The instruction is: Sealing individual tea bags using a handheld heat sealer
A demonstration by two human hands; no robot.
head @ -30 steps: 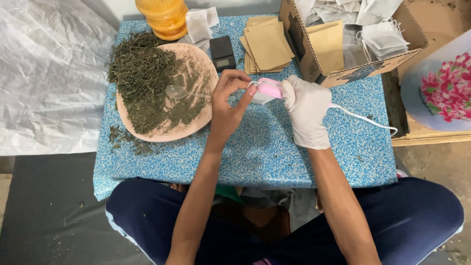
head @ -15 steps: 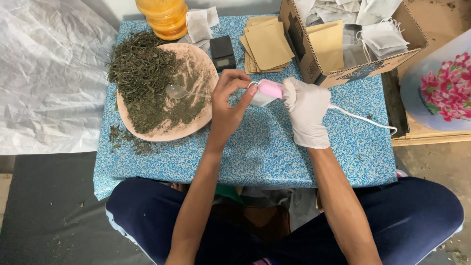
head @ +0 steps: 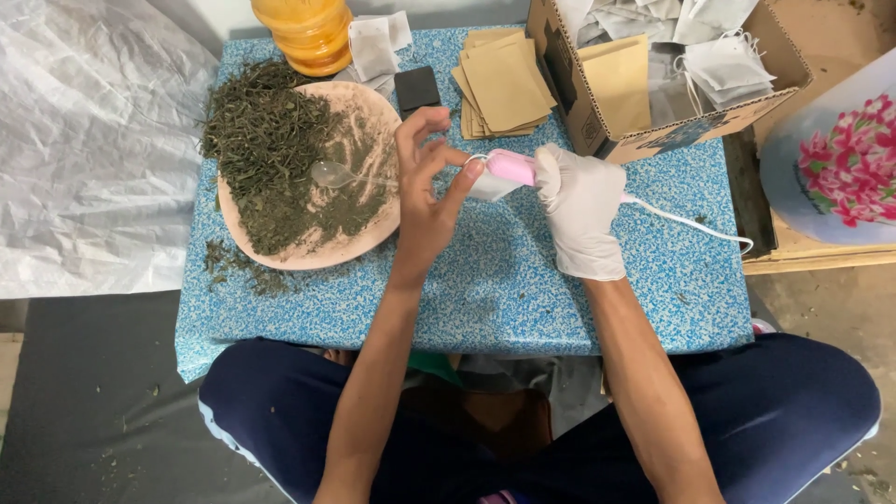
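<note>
Hands meet over a low table (head: 467, 299) with a bumpy blue speckled top. The left hand (head: 425, 201) is bare. Its thumb and fingers pinch one end of a small white bag (head: 487, 183) that looks thin and soft. The right hand (head: 581, 210) wears a smooth white glove. It is wrapped tight around a little pink tool (head: 512, 167), which presses on the bag. A thin white cord (head: 691, 221) runs from the tool across the table. Bag and tool are just above the middle of the table.

Left of the hands sits a round pink plate (head: 317, 252). It holds a heap of dry green leaves (head: 271, 149) and a shiny spoon (head: 334, 174). Some crumbs lie beside the plate.

At the back stands a yellow jar (head: 308, 33), next to a small black box (head: 416, 89) and a pile of flat brown paper squares (head: 504, 89). A brown cardboard box (head: 653, 75) holds more brown envelopes and white bags with strings.

Crinkly clear plastic (head: 84, 140) lies on the left.
</note>
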